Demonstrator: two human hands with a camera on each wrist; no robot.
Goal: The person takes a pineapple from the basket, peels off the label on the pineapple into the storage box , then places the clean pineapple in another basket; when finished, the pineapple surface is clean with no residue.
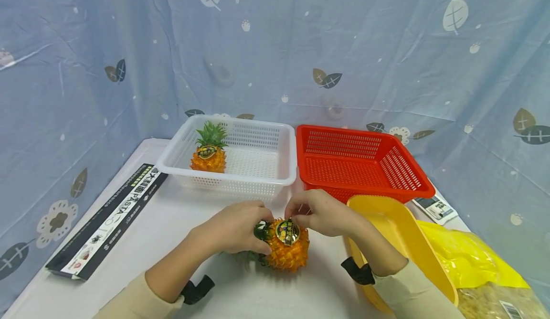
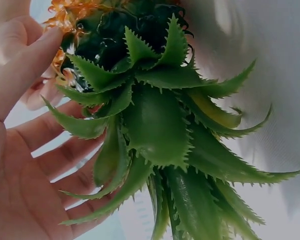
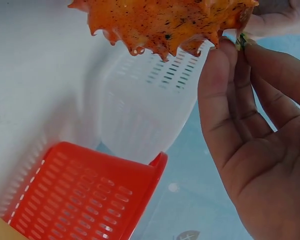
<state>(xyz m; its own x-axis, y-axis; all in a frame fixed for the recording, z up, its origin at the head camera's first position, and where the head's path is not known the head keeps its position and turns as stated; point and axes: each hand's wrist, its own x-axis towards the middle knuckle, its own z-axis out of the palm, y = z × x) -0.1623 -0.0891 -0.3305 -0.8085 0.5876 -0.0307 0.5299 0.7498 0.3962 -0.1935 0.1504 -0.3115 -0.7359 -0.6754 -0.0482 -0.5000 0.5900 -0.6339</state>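
Note:
A toy-like orange pineapple (image 1: 289, 249) lies on its side over the white table, its green crown (image 2: 160, 125) pointing left. My left hand (image 1: 238, 227) grips it near the base of the crown, thumb in front. On the pineapple's upper side is a black and gold label (image 1: 288, 232). My right hand (image 1: 323, 211) pinches the label's edge between thumb and fingertips; in the right wrist view only a small dark-and-yellow bit shows at the fingertips (image 3: 247, 47). Spiky orange skin fills the top of that view.
A white basket (image 1: 240, 179) at the back holds another labelled pineapple (image 1: 209, 159). Beside it stand a red basket (image 1: 365, 190) and a yellow tray (image 1: 429, 261). A long black pasta box (image 1: 107, 223) lies left; a yellow bag (image 1: 472, 257) and a small white packet (image 1: 436, 209) lie right.

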